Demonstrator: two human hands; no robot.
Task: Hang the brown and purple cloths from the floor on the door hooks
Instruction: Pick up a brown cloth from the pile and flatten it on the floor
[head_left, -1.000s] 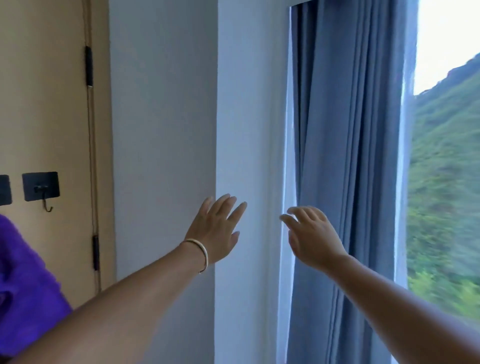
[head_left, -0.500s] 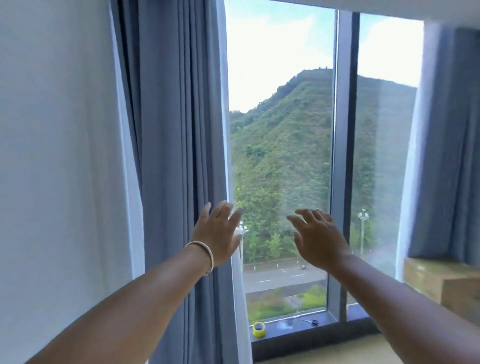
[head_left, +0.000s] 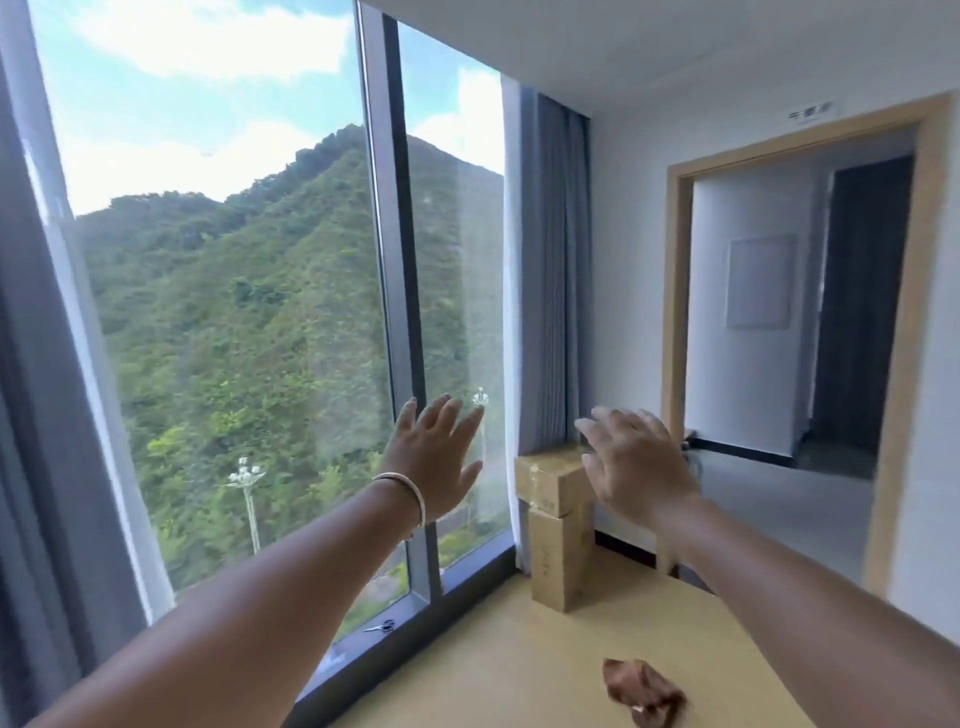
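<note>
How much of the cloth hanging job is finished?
Nothing looks finished from this view. The brown cloth lies crumpled on the floor. Left hand and right hand are open, holding nothing. No purple cloth or hooks are in view.

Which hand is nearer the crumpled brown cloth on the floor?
Right. The right hand hangs open roughly above the crumpled brown cloth; the left hand is raised further left, before the window.
</note>
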